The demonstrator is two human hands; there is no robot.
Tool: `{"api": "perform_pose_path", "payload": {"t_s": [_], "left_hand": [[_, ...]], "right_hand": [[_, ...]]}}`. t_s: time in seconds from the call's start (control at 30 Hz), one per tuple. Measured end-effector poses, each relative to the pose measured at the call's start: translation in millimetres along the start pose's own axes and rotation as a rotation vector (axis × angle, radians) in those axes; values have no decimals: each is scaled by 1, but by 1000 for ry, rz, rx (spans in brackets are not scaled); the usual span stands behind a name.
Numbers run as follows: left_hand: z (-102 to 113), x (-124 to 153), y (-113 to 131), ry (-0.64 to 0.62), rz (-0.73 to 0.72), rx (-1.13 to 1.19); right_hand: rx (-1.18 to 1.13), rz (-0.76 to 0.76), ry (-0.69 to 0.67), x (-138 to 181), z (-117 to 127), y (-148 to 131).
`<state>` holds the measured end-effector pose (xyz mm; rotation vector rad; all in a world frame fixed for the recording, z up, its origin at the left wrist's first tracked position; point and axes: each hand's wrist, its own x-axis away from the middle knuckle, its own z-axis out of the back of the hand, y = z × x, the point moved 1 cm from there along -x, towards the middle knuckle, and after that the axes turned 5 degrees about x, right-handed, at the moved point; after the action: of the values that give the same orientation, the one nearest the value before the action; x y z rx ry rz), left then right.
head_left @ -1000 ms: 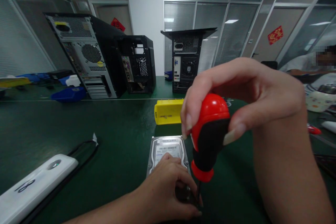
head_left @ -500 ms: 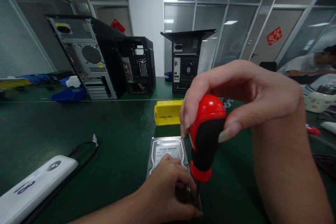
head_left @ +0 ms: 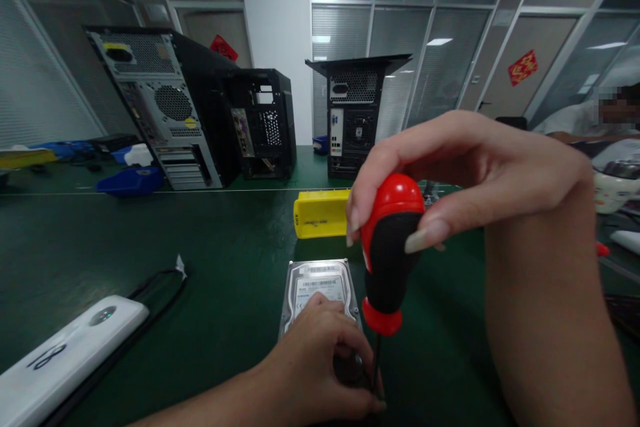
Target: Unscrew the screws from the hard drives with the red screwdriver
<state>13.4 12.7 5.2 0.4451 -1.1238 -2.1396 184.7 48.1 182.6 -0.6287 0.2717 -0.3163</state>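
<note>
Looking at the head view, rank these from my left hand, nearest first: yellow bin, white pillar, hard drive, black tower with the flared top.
1. Hard drive, partly covered by your left hand.
2. Yellow bin, just beyond it.
3. Black tower, behind the bin, slightly right.
4. White pillar, farthest back.

Head-worn view, facing forward and down, left hand (head_left: 320,357) and right hand (head_left: 520,160) close
</note>
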Motion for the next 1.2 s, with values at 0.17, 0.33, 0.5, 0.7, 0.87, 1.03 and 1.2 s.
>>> {"api": "perform_pose_path", "payload": {"t_s": [0.17, 0.33, 0.5, 0.7, 0.87, 1.03, 1.2], "left_hand": [[0, 3, 3, 10, 28, -27], [0, 5, 2, 30, 28, -29], [-1, 4, 0, 50, 31, -40], [2, 2, 1, -15, 9, -43], [1, 1, -1, -26, -4, -40], [-1, 4, 1, 0, 27, -1], [0, 4, 6, 27, 47, -6]], "right_hand": [[84, -20, 14, 1, 2, -1], [138, -39, 24, 5, 4, -2], [146, -77, 19, 7, 4, -3], [148, -42, 33, 4, 0, -5], [160, -34, 26, 0, -3, -9], [134, -55, 25, -3, -5, -10], [129, -67, 27, -7, -7, -7]]}}
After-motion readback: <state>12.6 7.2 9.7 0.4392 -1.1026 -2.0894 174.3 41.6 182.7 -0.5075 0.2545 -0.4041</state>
